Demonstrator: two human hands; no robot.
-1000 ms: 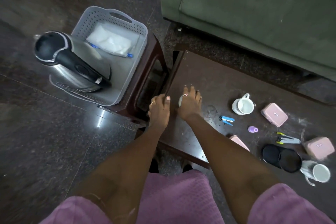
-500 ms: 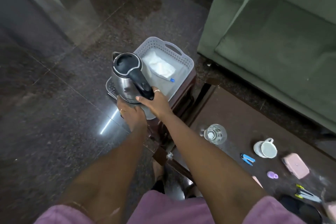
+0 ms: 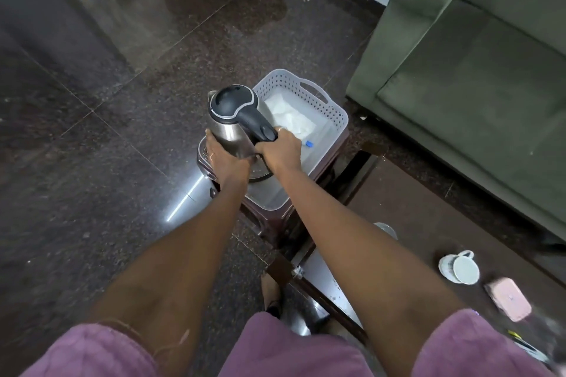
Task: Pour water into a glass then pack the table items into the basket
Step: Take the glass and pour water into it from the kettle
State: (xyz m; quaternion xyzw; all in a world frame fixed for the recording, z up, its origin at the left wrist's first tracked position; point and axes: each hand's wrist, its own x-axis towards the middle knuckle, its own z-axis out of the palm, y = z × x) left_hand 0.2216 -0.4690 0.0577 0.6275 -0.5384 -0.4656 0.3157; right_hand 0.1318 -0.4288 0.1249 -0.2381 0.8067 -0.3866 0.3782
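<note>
A steel kettle (image 3: 228, 127) with a black lid and handle stands upright in the near left part of the grey perforated basket (image 3: 329, 112). My right hand (image 3: 280, 151) is wrapped round the lower end of the black handle. My left hand (image 3: 222, 156) presses against the kettle's steel side. A white cloth (image 3: 291, 118) and a blue-tipped item lie in the basket behind the kettle. The glass (image 3: 386, 229) stands on the dark wooden table (image 3: 428, 217), mostly hidden behind my right forearm.
The basket rests on a small brown stool (image 3: 269, 220) left of the table. A white cup (image 3: 461, 266), a pink box (image 3: 510, 298) and a small tool lie on the table at right. A green sofa (image 3: 474, 70) stands behind. Dark polished floor lies to the left.
A second ago my hands were on the table at the glass. Both then went left to the kettle in the basket, and the view has swung left and up with them.
</note>
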